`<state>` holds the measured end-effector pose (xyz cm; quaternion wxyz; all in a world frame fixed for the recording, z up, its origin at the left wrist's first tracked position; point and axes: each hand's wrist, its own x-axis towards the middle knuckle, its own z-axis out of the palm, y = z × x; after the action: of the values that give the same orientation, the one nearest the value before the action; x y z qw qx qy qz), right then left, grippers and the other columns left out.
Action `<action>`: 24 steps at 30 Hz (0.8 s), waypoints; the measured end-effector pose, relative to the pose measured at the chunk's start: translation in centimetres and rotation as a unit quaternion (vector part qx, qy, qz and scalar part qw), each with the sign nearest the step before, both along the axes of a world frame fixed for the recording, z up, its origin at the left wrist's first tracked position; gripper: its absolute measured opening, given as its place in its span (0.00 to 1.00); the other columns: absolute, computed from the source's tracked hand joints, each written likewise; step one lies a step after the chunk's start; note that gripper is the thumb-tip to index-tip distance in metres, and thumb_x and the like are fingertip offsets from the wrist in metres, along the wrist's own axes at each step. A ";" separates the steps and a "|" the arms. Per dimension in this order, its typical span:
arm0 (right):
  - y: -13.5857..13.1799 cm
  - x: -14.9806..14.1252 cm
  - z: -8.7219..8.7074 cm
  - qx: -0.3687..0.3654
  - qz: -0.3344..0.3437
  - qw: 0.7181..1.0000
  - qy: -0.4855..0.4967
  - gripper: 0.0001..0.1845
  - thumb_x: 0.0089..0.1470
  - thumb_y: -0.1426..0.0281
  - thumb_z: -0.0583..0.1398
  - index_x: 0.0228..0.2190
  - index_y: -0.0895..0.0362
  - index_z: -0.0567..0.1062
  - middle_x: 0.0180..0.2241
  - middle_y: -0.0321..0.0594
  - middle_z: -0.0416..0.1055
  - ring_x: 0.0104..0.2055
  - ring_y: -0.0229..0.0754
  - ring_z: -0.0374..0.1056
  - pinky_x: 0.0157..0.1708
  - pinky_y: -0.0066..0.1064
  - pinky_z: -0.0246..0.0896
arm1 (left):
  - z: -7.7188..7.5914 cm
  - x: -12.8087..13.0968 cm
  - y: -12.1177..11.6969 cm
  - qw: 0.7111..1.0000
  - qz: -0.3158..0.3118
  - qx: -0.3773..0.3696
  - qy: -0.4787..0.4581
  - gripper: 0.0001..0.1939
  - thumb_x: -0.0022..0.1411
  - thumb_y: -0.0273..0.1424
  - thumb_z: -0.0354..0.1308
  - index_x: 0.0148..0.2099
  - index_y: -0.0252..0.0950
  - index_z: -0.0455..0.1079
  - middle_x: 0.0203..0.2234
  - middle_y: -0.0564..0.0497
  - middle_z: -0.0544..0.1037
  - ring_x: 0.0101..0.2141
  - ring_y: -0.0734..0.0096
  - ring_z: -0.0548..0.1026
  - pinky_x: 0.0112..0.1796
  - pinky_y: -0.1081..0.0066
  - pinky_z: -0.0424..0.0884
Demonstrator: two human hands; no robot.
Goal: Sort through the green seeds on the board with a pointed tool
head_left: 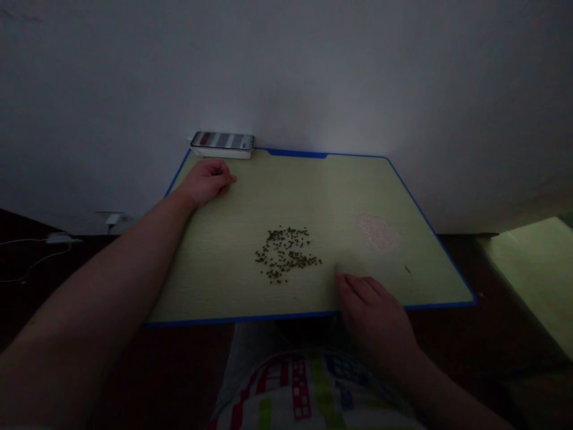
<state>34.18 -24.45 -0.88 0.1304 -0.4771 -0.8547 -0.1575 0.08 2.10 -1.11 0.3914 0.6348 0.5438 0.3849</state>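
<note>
Lying on the pale yellow tabletop with its blue rim [286,185] is a scattered patch of small dark green beans [293,260]. To their right is a thin patch of pale, rice-like grains [378,233]. My left hand [208,181] rests near the far left corner, fingers curled in a closed shape; their inside is hidden. Near the front edge, just right of the beans, my right hand [373,310] has its fingers drawn together, pointing forward. Whether anything sits between those fingertips is too dark to make out.
A phone [222,140] lies on a white box [224,153] at the far left corner, against the wall [286,71]. A small dark sliver [407,269] lies right of my right hand. A plug [113,219] and white cables [62,237] are at left.
</note>
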 end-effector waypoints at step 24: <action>2.5 3.2 -0.3 0.049 0.017 0.999 -0.018 0.18 0.59 0.85 0.54 0.45 0.71 0.80 0.38 0.53 0.81 0.37 0.50 0.74 0.39 0.38 0.75 | 0.0 0.0 0.0 1.000 0.000 0.008 -0.002 0.11 0.48 0.31 0.64 0.22 0.38 0.63 0.11 0.57 0.67 0.14 0.80 0.59 0.19 0.74 0.53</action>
<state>37.36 -21.92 -1.18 0.1408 -0.4530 -0.8560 -0.2055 0.06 2.11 -1.08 0.3873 0.6373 0.5398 0.3904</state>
